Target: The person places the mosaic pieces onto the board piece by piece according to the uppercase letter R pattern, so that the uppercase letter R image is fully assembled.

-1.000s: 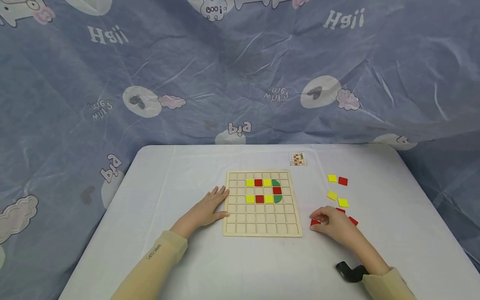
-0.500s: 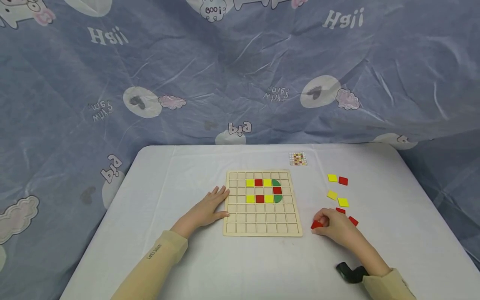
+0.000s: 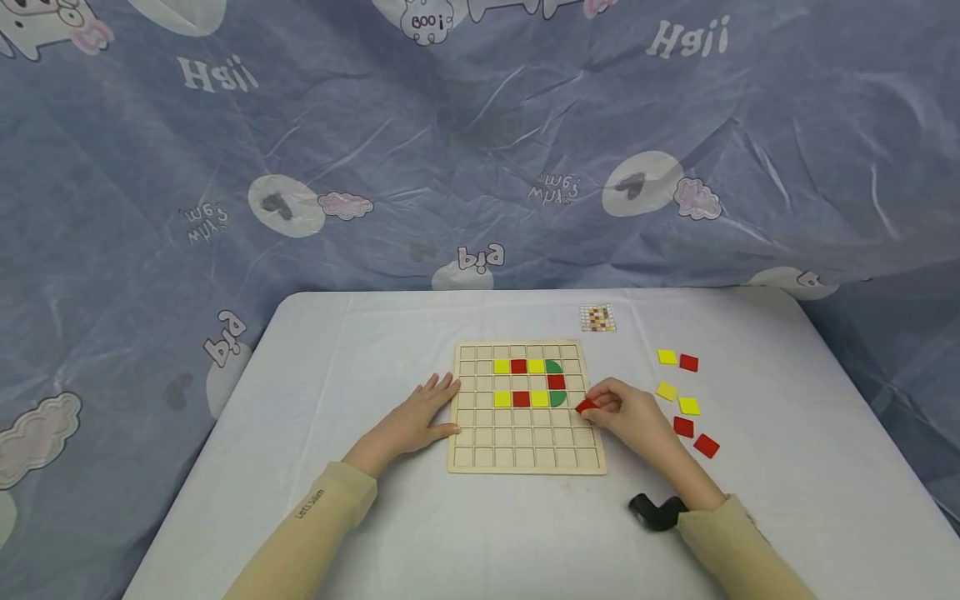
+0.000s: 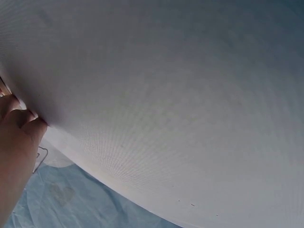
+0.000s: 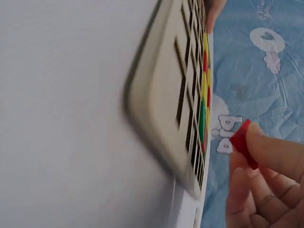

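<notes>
A square wooden grid board (image 3: 495, 458) lies on the white table, with yellow, red and green tiles set in its upper cells. My left hand (image 3: 416, 418) rests at the board's left edge, fingers spread and straight; in the left wrist view only part of that hand (image 4: 19, 137) shows. My right hand (image 3: 626, 414) is over the board's right edge, pinching a red square tile (image 3: 587, 405) between thumb and fingers. The right wrist view shows this red tile tilted in the pinch of the right hand (image 5: 270, 175), raised beside the board (image 5: 142, 95).
Loose yellow tiles (image 3: 688, 406) and red tiles (image 3: 707, 446) lie right of the board. A small card with a printed grid pattern (image 3: 597, 317) is behind it. A black curved object (image 3: 656, 512) shows by the right sleeve. Patterned blue cloth (image 3: 480, 167) hangs behind the table.
My right hand has picked the red tile up from the table and carried it left and away from me to the board's right edge. My left hand has stayed in place.
</notes>
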Tool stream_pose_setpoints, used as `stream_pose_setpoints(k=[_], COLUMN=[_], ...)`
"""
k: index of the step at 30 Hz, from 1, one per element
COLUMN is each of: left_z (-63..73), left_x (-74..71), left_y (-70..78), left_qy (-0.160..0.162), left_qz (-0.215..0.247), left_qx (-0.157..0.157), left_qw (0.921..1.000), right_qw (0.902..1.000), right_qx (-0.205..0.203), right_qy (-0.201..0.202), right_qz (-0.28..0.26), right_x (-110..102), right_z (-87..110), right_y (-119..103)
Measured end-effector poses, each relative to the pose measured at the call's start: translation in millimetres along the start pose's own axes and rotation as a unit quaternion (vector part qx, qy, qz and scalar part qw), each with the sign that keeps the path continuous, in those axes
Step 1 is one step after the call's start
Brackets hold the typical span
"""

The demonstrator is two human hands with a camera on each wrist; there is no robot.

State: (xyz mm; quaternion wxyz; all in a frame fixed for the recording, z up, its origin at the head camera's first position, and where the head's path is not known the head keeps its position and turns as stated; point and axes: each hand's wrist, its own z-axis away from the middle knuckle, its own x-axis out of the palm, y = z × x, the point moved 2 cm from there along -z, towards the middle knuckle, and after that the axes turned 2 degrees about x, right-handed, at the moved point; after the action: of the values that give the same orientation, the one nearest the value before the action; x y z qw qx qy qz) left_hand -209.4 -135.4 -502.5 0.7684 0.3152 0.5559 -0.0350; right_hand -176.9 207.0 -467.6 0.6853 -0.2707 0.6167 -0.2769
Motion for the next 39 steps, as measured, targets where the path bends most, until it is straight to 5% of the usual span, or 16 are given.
stream_pose_setpoints(k=[10,18,39], left_z=[1.3,1.3,-0.8], left_x=[-2.3,-2.4,-0.9], left_y=[2.8,2.4,1.3], left_qy=[0.004,0.002,-0.005], left_qz=[0.003,0.009,0.003], left_qx=[-0.002,-0.001,-0.008], left_qw=[1.0000,1.0000,1.0000], right_qw=[0.9983,0.9973,0.9925], right_qx=[-0.040,-0.064,-0.098], right_qy=[-0.001,-0.029,-0.020], right_qz=[-0.042,-0.023,0.070], right_x=[43.4,73.3,85.1], right_z=[-40.8,-65.4,-73.4], right_y=[-46.6,-70.4,-80.5])
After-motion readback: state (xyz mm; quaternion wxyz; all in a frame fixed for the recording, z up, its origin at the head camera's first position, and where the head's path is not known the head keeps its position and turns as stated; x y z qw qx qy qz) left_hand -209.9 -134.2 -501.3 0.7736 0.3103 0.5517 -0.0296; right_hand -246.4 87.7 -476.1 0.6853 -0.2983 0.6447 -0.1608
